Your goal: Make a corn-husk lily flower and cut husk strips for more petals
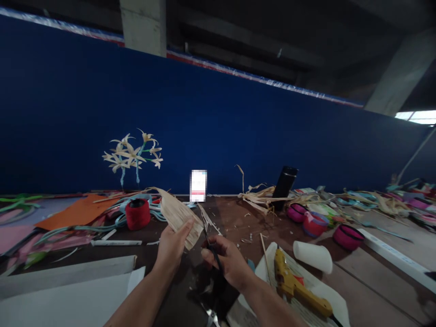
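Note:
My left hand (175, 243) pinches a pale, ribbed sheet of dried corn husk (182, 218) between thumb and fingers, above the table. Close by on its right, my right hand (228, 261) is closed around dark-handled scissors (214, 255), whose narrow tip points up along the husk's right edge. Their blades are too small and dark to tell whether they are apart. Below my hands lies another pair of scissors (211, 315) with a silver pivot, partly cut off by the frame's bottom edge.
Husk flowers (131, 154) stand by the blue partition (218, 113). A yellow glue gun (299, 290) and a white cup (312, 256) lie at right, with a black bottle (285, 186) behind. At left are a red tape roll (137, 214), orange paper (76, 212) and a marker (116, 243).

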A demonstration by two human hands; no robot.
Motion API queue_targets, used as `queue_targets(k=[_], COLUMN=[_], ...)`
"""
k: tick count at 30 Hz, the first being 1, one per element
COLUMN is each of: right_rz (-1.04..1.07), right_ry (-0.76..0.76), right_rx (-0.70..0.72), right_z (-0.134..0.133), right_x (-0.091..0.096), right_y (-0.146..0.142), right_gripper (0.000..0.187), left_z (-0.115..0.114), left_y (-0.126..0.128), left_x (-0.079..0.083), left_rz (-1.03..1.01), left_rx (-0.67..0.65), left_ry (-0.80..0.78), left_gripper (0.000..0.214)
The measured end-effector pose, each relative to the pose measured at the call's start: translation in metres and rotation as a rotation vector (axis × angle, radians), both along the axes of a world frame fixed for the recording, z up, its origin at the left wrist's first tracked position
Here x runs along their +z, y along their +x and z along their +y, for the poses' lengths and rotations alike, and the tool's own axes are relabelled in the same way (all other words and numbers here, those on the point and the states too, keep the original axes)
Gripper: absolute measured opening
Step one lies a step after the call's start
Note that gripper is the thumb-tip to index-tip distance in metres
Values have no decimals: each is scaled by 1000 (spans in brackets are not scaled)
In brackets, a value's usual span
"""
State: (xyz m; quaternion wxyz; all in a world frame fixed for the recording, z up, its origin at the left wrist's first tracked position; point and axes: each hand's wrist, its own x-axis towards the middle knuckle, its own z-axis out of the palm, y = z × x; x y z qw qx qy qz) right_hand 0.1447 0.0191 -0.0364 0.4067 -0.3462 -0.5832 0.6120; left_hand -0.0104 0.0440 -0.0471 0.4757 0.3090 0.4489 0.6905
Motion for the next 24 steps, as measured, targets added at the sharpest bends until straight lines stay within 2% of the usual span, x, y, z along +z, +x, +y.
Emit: queue_targets(k=[9, 14, 24], right_rz=[-18, 31, 40], right_ry=[11, -7, 11], right_rx=[-14, 6, 12], right_z=[-2, -2, 1], right_x=[7, 6, 0], right_y=[1, 0, 1], right_gripper=[45, 46, 42], left_z=[-4, -4, 1], left_y=[2, 6, 0], left_x=[6, 9, 1], left_rz=[-34, -98, 12], left_rx=[-17, 22, 15], left_ry=[-34, -41, -19], left_gripper=[43, 43, 46])
